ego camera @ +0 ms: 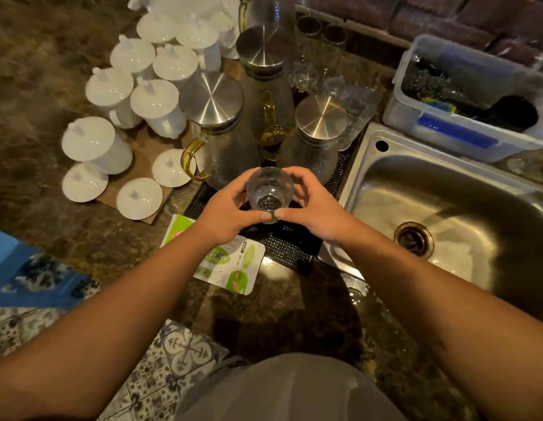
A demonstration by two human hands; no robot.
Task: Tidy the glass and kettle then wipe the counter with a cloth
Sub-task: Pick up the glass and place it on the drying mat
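Both bare forearms reach fwd from bottom edge; left hand [226, 212] + right hand [309, 208] wrapped round small clear textured glass [269, 194], held above black perforated drain mat [282, 244] w/ mouth toward cam. Just behind: three hammered glass kettles w/ steel lids [212, 100], amber handles, crowding the mat. White lidded mugs [97, 144] left on cardboard. Stainless sink [446, 208] right. Green-white printed pack [227, 265] beside mat on brown stone counter [36, 117].

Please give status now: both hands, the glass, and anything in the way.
Left hand and right hand both gripping the glass. Glass held above black mat, beside sink. Lidded glass kettles crowd the mat just ahead.
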